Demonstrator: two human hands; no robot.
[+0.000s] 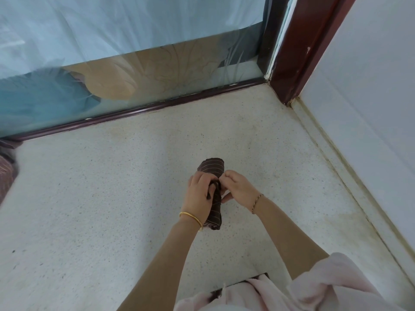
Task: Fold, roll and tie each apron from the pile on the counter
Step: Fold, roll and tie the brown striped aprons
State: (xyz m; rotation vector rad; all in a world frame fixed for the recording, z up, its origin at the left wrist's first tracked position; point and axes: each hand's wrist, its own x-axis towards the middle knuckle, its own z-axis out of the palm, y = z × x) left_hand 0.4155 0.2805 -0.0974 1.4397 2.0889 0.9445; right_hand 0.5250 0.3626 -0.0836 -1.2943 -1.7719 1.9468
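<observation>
On the head camera I see the dark brown pinstriped apron roll (212, 166) lying on the pale speckled stone counter (112, 198), pointing away from the wearer, with both hands meeting at its middle. The left hand (198, 194), a gold bangle (190, 217) on its wrist, curls over the roll from the left and grips it. The right hand (238, 187) meets it from the right, fingers curled, pinching the fabric. A heap of striped brown cloth (6, 171) sits at the far left edge, well apart.
</observation>
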